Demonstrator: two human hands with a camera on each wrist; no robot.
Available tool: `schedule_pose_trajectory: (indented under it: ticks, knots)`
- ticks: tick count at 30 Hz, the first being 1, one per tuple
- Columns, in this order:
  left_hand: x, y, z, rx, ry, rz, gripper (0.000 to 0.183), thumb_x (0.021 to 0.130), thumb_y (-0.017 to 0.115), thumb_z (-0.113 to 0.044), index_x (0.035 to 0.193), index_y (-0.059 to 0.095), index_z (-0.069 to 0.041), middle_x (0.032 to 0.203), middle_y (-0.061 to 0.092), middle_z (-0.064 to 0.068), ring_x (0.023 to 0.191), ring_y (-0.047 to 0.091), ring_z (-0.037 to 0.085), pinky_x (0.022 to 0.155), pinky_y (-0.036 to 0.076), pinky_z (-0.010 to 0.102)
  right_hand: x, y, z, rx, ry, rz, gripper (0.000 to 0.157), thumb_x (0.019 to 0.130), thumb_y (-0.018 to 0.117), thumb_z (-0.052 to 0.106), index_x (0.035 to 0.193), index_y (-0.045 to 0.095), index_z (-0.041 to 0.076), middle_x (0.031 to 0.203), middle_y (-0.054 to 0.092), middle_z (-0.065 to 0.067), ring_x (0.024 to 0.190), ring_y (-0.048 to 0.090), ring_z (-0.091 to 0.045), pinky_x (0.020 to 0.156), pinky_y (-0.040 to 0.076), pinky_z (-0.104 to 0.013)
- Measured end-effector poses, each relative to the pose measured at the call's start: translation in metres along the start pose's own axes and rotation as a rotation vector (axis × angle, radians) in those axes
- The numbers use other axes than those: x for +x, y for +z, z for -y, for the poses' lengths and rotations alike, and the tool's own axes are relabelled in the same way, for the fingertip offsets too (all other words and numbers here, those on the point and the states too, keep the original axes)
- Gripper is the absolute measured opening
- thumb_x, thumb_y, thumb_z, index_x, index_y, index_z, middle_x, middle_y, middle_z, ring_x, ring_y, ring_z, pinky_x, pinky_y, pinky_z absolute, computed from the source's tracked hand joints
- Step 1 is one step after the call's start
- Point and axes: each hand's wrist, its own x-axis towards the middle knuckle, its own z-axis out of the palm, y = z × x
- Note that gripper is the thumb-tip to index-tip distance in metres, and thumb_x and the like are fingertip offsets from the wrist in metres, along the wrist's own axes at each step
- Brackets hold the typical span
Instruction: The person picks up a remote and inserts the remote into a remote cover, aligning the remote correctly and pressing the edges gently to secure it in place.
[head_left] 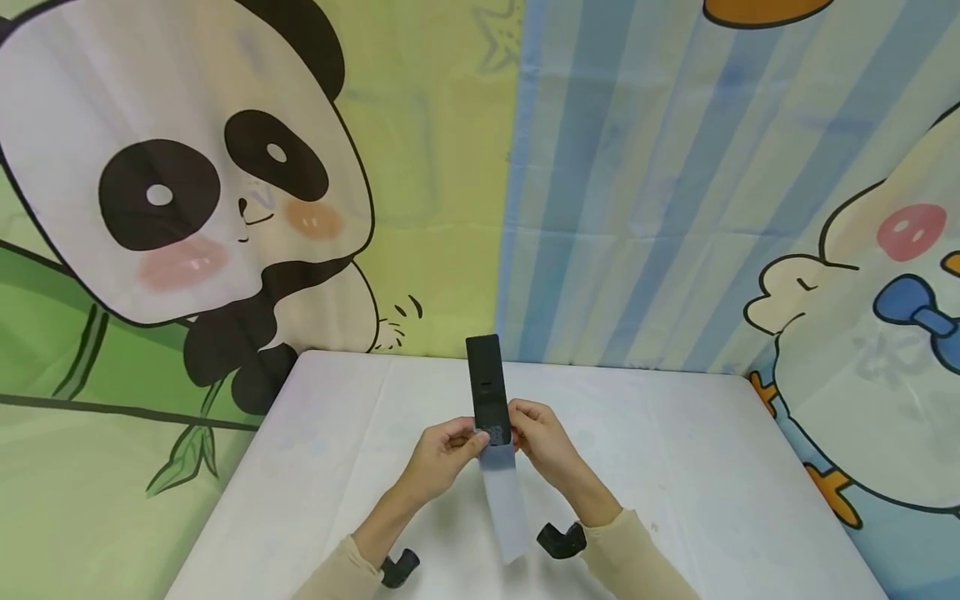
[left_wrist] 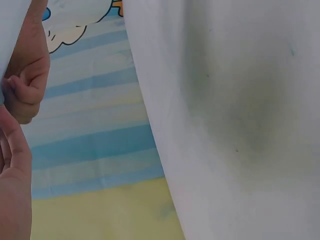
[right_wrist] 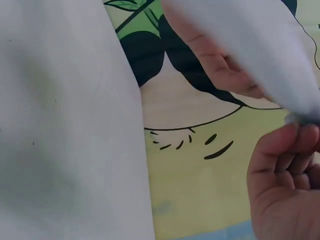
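A slim black rectangular object (head_left: 487, 379) stands out of the upper end of a long whitish sleeve (head_left: 504, 508), both held up over the table in the head view. My left hand (head_left: 442, 454) pinches the left side where the two meet, its thumb lying across the front. On the opposite edge, the fingers of my right hand (head_left: 547, 442) grip at the same height. In the right wrist view the pale sleeve (right_wrist: 265, 50) slants between both hands and looks blurred. Only a strip of the sleeve (left_wrist: 9, 30) shows in the left wrist view, beside the curled right hand (left_wrist: 30, 75).
The white table (head_left: 660, 467) spreads under and around the hands. Behind its far edge hangs a cloth printed with a panda (head_left: 247, 192) and blue stripes. Black curved pieces (head_left: 561, 542) sit at both wrists, next to the beige sleeve cuffs.
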Motion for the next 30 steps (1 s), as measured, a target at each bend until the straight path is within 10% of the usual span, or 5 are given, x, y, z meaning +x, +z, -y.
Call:
schedule_pose_trajectory:
  ticks: [9,14,23,30]
  knots:
    - [0.003,-0.006,-0.005,0.037,-0.038,-0.112,0.019,0.097,0.068,-0.011,0.11,0.071,0.003,0.095,0.073,0.01,0.087,0.071,0.017,0.078,0.058,0.029,-0.001,-0.003,-0.001,-0.253,-0.056,-0.055,0.026,0.107,0.051,0.018,0.094,0.061,-0.003,0.076,0.052,-0.008,0.061,0.049,-0.018,0.056,0.047,-0.028]
    - [0.002,-0.006,-0.002,0.046,-0.079,-0.043,0.024,0.096,0.07,-0.017,0.112,0.071,0.001,0.096,0.073,0.009,0.087,0.071,0.018,0.078,0.057,0.029,0.002,-0.005,0.012,-0.292,-0.117,-0.136,0.024,0.105,0.055,0.017,0.119,0.063,-0.002,0.089,0.06,-0.009,0.073,0.054,-0.031,0.062,0.05,-0.032]
    - [-0.001,-0.004,0.002,-0.132,-0.253,0.121,0.044,0.097,0.068,-0.016,0.137,0.057,0.0,0.11,0.07,0.013,0.097,0.068,0.022,0.083,0.057,0.035,0.008,-0.003,0.037,-0.373,-0.215,-0.172,0.015,0.102,0.058,0.005,0.106,0.066,-0.007,0.083,0.061,-0.013,0.074,0.052,-0.045,0.063,0.045,-0.025]
    - [0.0,-0.005,0.004,-0.183,-0.354,0.058,0.044,0.093,0.074,-0.022,0.126,0.063,0.006,0.104,0.074,0.01,0.096,0.069,0.017,0.085,0.056,0.034,0.003,0.004,0.061,-0.424,-0.225,-0.11,0.013,0.102,0.058,0.003,0.102,0.063,-0.009,0.082,0.06,-0.019,0.073,0.053,-0.039,0.064,0.046,-0.026]
